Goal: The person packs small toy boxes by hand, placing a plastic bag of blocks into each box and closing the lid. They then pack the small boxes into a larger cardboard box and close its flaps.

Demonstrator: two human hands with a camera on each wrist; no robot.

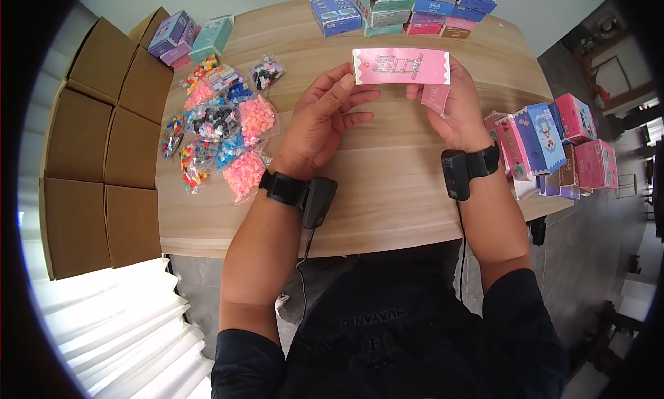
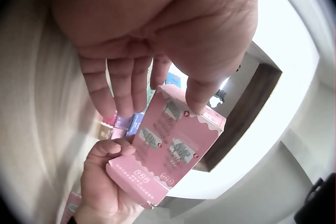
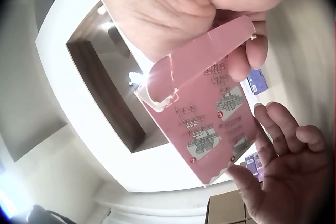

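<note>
Both hands hold a pink cardboard box (image 1: 401,66) up over the table, its long narrow side facing the head camera. My right hand (image 1: 460,112) grips the right end, where an end flap (image 1: 435,99) hangs folded out. At the other end, the thumb and index finger of my left hand (image 1: 315,122) pinch the edge, the remaining fingers spread loosely. Step drawings of small grey brick models cover the broad face of the box (image 2: 170,137) in the left wrist view. A torn-looking edge shows beside the flap (image 3: 210,50) in the right wrist view.
Clear bags of small coloured bricks (image 1: 221,122) lie on the left of the wooden table (image 1: 373,184). Open brown cardboard compartments (image 1: 104,143) stand beyond its left edge. Boxes are stacked at the back (image 1: 415,12), far left (image 1: 181,39) and right (image 1: 546,143).
</note>
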